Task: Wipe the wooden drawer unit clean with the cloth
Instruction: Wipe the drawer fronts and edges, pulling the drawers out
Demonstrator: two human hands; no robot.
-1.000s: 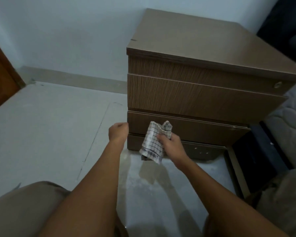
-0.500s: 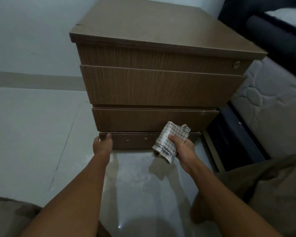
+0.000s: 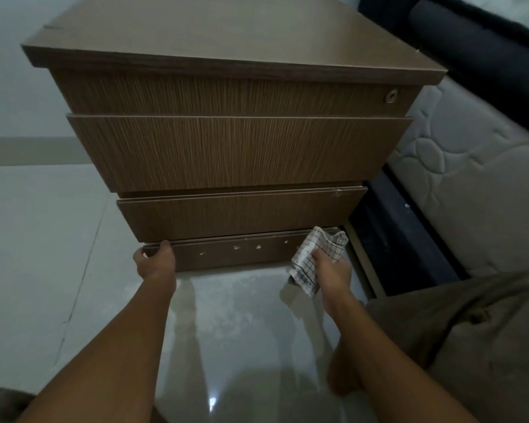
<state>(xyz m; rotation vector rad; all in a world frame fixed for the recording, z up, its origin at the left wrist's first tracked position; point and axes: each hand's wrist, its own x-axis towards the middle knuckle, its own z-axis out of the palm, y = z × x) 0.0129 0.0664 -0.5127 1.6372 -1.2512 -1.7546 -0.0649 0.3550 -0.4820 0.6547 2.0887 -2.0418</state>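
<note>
The brown wooden drawer unit [image 3: 239, 154] stands on the floor in front of me, with three drawer fronts and a low base strip with small holes. My left hand [image 3: 156, 264] grips the left end of that base strip, fingers curled over its top edge. My right hand [image 3: 330, 270] holds a crumpled white cloth with a dark check pattern [image 3: 313, 257] against the right end of the base strip. A round metal lock [image 3: 391, 96] sits at the top drawer's right end.
A quilted mattress [image 3: 458, 178] on a dark bed frame [image 3: 409, 239] lies close to the unit's right side. Glossy pale floor tiles [image 3: 235, 331] spread below and to the left. My bent legs show at the bottom right and bottom left.
The view has moved closer and to the right. My left hand went from the second drawer's edge down to the base strip. The cloth moved rightward along the bottom.
</note>
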